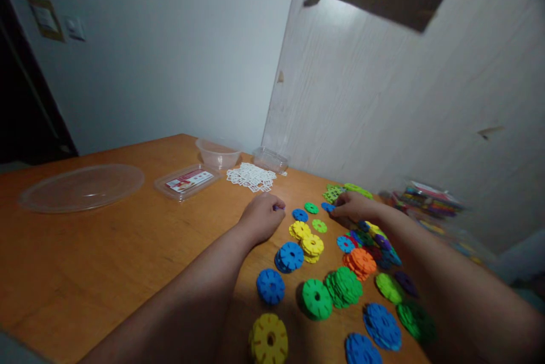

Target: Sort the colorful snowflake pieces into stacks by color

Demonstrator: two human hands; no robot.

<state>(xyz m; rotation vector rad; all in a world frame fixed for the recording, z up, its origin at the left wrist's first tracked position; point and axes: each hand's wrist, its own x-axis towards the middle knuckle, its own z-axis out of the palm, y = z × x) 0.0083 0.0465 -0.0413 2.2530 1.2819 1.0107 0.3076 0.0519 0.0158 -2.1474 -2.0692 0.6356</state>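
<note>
My left hand (263, 217) rests on the table with its fingers curled closed. A small dark purple piece (279, 207) shows at its fingertips, mostly hidden. Farther right, the fingers of my right hand (352, 205) pinch the edge of a blue notched disc (327, 206) at the table surface. Between the hands lie a green disc (311, 208), another blue disc (300, 214) and a lime disc (319, 226). Closer to me are stacks of yellow discs (313, 245), blue discs (290, 256), green discs (344, 287) and orange discs (360, 263).
White flat lattice pieces (252, 176) lie in a heap behind my left hand. Around them stand a clear bowl (218, 154), a clear box (271, 159) and a labelled lid (187, 182). A large round lid (83, 188) lies left. Mixed discs (377, 242) are piled under my right forearm.
</note>
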